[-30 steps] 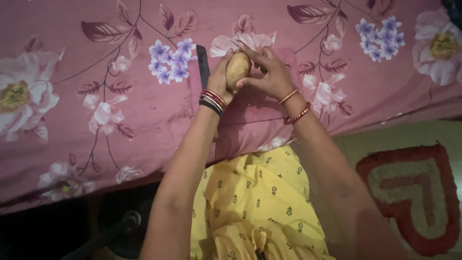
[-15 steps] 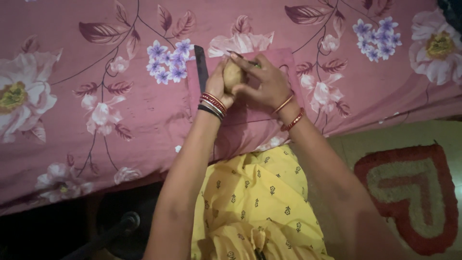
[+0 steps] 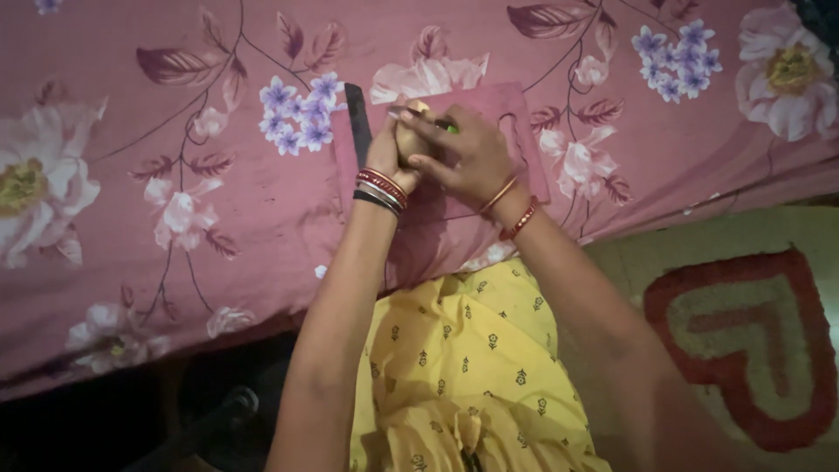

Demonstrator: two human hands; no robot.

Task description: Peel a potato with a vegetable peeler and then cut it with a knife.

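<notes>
View: looking down from the person's head at both arms stretched forward over a bed edge.
Left hand: the left hand (image 3: 387,150) curls around a potato (image 3: 409,140), gripping it from the left side, with red, white and dark bangles (image 3: 381,188) on the wrist.
Right hand: the right hand (image 3: 468,156) wraps over the potato from the right and top, fingers closed; a small green object (image 3: 449,128) shows at its fingertips, too hidden to identify.
Potato: pale brown, held between both hands just above a pink cutting board (image 3: 516,131), mostly covered by fingers.
Knife: a dark blade (image 3: 357,122) lies on the board's left edge, just beside the left hand.
Surface: a pink floral bedsheet (image 3: 175,175) covers the bed.
Clothing: yellow patterned fabric (image 3: 463,350) on the lap.
Floor: a mat with a red heart shape (image 3: 752,341) at lower right.
</notes>
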